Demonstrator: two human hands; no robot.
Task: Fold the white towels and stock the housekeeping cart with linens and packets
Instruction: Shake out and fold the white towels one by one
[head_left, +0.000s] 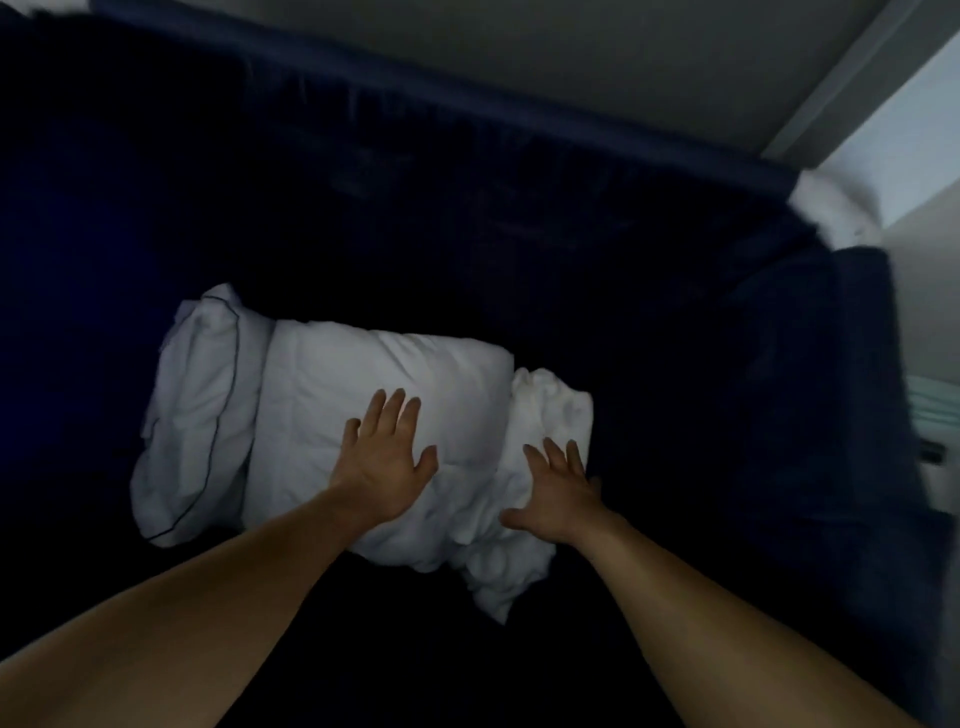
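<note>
My left hand (387, 462) and right hand (563, 493), fingers (395, 410) spread flat, press the white towels (550, 410) beneath; folding next needs a pinched edge

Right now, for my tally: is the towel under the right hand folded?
Not folded: the towel lies bunched and wrinkled under the right hand.

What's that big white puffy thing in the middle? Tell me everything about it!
The white bundle is soft, creased cloth, puffy like a pillow or folded linen; which is unclear. It lies across a dark blue surface. The left hand rests flat on its near part, fingers straight. A piped white pillow touches its left end, a crumpled white towel its right.
</note>
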